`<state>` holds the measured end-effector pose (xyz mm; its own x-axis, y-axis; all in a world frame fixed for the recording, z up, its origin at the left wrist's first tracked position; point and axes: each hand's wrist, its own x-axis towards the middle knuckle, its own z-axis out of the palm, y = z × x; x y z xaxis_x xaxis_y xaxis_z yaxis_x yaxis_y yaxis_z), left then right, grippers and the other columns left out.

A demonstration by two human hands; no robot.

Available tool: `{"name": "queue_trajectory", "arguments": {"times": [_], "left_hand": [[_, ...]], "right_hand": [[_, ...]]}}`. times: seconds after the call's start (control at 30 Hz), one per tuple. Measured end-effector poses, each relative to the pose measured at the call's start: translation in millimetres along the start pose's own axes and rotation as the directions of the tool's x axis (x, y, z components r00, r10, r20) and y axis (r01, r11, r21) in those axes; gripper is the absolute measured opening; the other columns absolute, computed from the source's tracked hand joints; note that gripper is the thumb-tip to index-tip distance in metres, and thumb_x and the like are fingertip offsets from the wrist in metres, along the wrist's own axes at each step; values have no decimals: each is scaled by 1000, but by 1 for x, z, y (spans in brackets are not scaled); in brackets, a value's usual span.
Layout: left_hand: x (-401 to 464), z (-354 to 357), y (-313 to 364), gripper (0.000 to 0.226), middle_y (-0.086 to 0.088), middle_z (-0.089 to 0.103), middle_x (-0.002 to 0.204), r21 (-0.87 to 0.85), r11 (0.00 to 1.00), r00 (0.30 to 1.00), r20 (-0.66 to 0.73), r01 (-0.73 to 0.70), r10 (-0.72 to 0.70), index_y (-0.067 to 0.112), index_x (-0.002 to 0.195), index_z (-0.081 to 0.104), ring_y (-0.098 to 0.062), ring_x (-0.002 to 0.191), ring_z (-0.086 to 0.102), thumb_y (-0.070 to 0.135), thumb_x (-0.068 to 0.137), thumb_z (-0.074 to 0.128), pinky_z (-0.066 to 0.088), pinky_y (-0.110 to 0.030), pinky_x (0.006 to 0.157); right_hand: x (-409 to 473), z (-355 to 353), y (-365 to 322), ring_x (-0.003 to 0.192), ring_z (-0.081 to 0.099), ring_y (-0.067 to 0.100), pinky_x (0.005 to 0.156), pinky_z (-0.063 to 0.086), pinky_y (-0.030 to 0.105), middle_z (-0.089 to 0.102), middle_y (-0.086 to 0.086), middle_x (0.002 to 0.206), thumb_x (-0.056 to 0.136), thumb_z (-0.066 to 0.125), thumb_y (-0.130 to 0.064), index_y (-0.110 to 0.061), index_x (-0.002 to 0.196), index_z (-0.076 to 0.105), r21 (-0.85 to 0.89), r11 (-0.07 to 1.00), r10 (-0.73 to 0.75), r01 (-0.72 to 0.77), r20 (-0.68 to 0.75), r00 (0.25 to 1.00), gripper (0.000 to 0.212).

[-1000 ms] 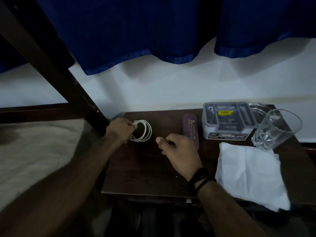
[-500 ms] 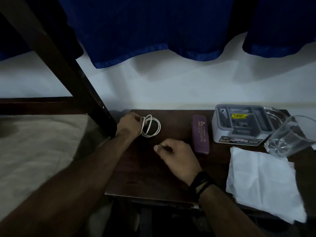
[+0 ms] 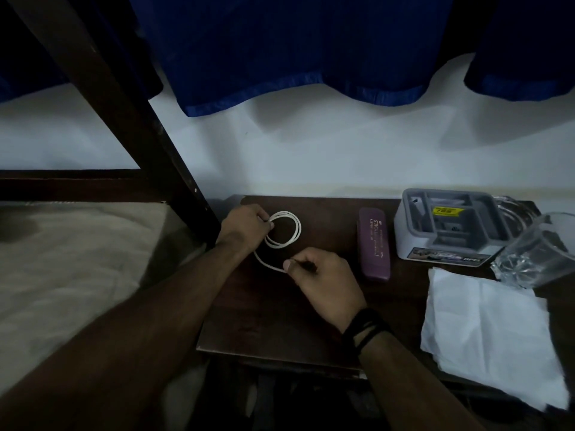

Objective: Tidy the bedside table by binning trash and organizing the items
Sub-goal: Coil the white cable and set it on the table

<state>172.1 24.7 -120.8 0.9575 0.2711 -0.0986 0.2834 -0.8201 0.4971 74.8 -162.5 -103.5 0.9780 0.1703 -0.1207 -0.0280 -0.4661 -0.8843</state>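
A white cable (image 3: 291, 233) lies coiled at the back left of the dark wooden bedside table (image 3: 267, 315). My left hand (image 3: 245, 223) pinches the coil at its left side. My right hand (image 3: 323, 279) pinches the cable's loose end, which runs in a curve from the coil down to its thumb and finger. A purple case (image 3: 373, 247) lies to the right of my right hand. A grey organizer tray (image 3: 448, 225) stands at the back right. White tissue paper (image 3: 488, 337) is spread at the front right.
A clear drinking glass (image 3: 535, 253) stands tilted in view at the right edge, beside the organizer. A dark bed post (image 3: 124, 119) slants down to the table's left corner, with a mattress (image 3: 62, 259) to the left. Blue curtains (image 3: 295, 48) hang above.
A loose length of cable now stretches from the coil to my right hand, which earlier showed no visible cable. My left hand still holds the coil.
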Motion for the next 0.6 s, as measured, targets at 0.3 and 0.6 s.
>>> {"name": "queue_trajectory", "arguments": {"times": [0.3,0.6], "left_hand": [[-1,2,-4,15,-3,72,110,-42,999,999,45,4,-2,28,92,66,-24,102,68,24,83,76,58,-37,87],[-4,4,-9,26,-4,75,111,-97,995,999,53,9,-3,19,108,75,-28,94,73,23,83,76,61,-43,85]], "right_hand": [[-4,9,5,110,63,33,90,55,43,51,-4,134,94,59,-28,-31,129,62,-597,800,9,60,113,994,35],[-3,15,9,99,64,36,69,48,38,51,4,118,97,45,-15,-26,117,59,-639,769,-7,19,20,1000,26]]}}
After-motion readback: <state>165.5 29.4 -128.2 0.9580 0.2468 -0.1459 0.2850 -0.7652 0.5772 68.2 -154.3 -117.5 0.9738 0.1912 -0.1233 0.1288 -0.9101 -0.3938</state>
